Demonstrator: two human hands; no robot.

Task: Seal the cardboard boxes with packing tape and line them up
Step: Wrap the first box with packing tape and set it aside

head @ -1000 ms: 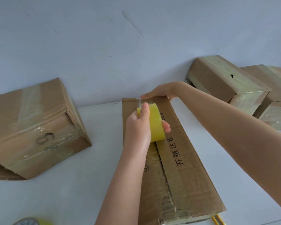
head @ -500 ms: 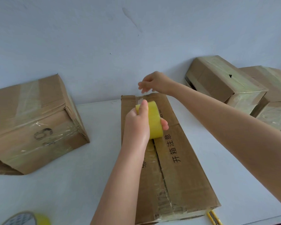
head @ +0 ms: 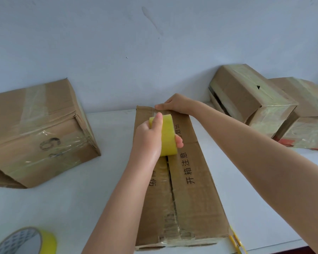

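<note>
A white table against the wall carries a taped left box, two taped boxes touching each other at the far right, and a long middle box with its seam running away from the person. The left grip is curled round a yellow tape roll standing on that seam near the far end. The right grip is spread, with its fingers flat on the box's far edge. A second roll lies at the near left.

Second tape roll half beyond the bottom-left edge
</note>
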